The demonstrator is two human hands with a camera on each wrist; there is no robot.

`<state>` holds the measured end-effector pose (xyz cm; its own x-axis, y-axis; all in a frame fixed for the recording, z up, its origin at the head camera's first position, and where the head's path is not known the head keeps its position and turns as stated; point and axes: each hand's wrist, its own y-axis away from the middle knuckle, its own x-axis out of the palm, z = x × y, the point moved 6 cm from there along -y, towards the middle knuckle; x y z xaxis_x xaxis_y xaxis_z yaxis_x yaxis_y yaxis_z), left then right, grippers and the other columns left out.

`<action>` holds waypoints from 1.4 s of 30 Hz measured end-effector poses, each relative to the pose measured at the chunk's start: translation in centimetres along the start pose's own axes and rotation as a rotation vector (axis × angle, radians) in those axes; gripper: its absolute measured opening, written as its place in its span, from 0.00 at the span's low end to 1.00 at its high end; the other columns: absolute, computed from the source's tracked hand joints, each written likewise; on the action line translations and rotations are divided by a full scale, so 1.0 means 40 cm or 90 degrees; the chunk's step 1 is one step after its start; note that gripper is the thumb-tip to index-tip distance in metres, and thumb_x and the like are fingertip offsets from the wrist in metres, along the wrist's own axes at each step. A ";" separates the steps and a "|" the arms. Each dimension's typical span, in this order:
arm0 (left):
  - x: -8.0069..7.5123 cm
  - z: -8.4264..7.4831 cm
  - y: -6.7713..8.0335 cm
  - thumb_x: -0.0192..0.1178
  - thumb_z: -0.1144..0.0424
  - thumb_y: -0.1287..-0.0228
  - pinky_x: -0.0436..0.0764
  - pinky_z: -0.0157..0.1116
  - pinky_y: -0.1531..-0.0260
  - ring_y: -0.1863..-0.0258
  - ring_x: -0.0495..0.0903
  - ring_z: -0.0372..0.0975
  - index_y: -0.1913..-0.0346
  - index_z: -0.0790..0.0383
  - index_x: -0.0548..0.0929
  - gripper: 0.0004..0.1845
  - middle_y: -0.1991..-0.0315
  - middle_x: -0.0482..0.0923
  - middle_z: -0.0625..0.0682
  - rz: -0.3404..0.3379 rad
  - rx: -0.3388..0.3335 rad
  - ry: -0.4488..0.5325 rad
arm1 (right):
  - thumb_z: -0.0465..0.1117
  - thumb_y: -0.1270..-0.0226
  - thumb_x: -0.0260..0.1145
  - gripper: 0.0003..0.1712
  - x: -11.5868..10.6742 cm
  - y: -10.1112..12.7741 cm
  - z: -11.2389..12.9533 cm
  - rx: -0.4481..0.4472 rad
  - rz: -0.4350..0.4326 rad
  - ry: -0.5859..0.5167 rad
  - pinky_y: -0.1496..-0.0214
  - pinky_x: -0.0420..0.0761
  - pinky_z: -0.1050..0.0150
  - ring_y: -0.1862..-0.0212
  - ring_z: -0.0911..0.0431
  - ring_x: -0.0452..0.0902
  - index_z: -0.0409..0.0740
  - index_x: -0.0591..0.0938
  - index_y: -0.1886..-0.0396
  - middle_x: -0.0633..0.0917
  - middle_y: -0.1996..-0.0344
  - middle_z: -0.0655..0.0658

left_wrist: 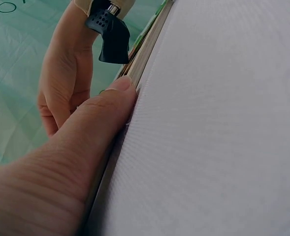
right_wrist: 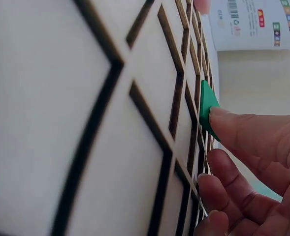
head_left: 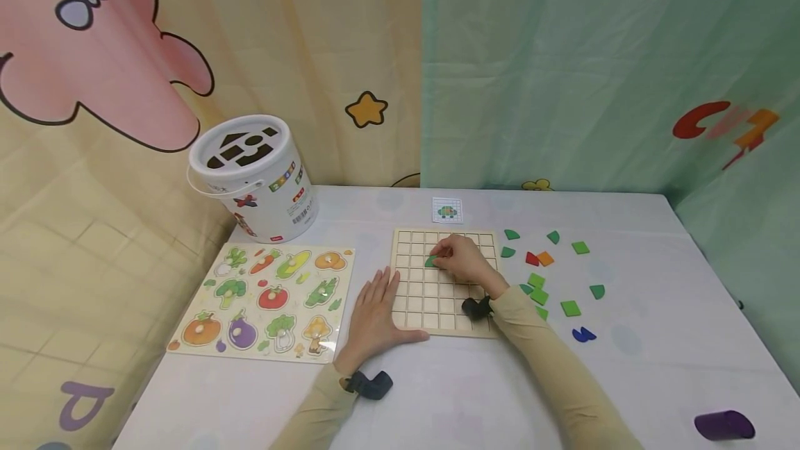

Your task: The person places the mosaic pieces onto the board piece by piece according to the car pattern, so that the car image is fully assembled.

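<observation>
A wooden grid board (head_left: 412,303) lies flat on the table. My left hand (head_left: 373,312) rests at its lower left corner with the fingers straight along the left side. The left thumb (left_wrist: 100,110) lies against the board's near edge in the left wrist view. Over the upper middle squares, my right hand (head_left: 464,260) holds a green quarter-round tile (right_wrist: 207,109) between thumb and fingers. In the right wrist view that tile stands tilted close to the board's squares. Behind the board lies a small card (head_left: 447,210) printed with a turtle-like figure on a grid.
Loose tiles are scattered right of the board, among them a green square tile (head_left: 571,308), an orange tile (head_left: 546,258) and blue tiles (head_left: 584,334). At left lie a vegetable puzzle board (head_left: 253,294) and a white bucket (head_left: 269,193). A purple cylinder (head_left: 723,426) sits front right.
</observation>
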<state>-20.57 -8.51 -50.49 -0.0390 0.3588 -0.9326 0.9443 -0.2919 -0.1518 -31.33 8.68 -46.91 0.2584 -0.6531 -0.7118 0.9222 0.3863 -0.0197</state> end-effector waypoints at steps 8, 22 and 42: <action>-0.001 0.000 0.003 0.60 0.22 0.64 0.43 0.44 0.30 0.27 0.43 0.48 0.26 0.63 0.52 0.67 0.26 0.47 0.60 0.006 -0.003 0.003 | 0.41 0.40 0.70 0.08 0.000 -0.005 -0.012 0.017 0.013 0.022 0.63 0.75 0.61 0.66 0.57 0.72 0.43 0.88 0.62 0.80 0.71 0.51; 0.005 0.000 0.000 0.59 0.21 0.64 0.43 0.44 0.30 0.27 0.42 0.48 0.26 0.63 0.52 0.67 0.26 0.47 0.60 0.004 0.003 0.007 | 0.39 0.39 0.69 0.11 -0.004 0.007 -0.019 -0.004 0.033 0.035 0.64 0.75 0.62 0.67 0.57 0.72 0.43 0.87 0.57 0.83 0.66 0.49; 0.009 0.004 -0.004 0.61 0.22 0.65 0.41 0.44 0.30 0.27 0.42 0.48 0.26 0.63 0.52 0.68 0.26 0.47 0.59 -0.002 0.006 0.009 | 0.40 0.34 0.65 0.14 -0.194 0.192 -0.104 -0.033 -0.084 0.025 0.65 0.77 0.60 0.64 0.52 0.76 0.36 0.84 0.54 0.83 0.62 0.44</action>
<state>-20.78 -8.50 -50.85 -0.0376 0.3731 -0.9270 0.9410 -0.2991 -0.1586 -27.45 19.42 -44.46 0.1238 -0.6753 -0.7271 0.9311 0.3324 -0.1502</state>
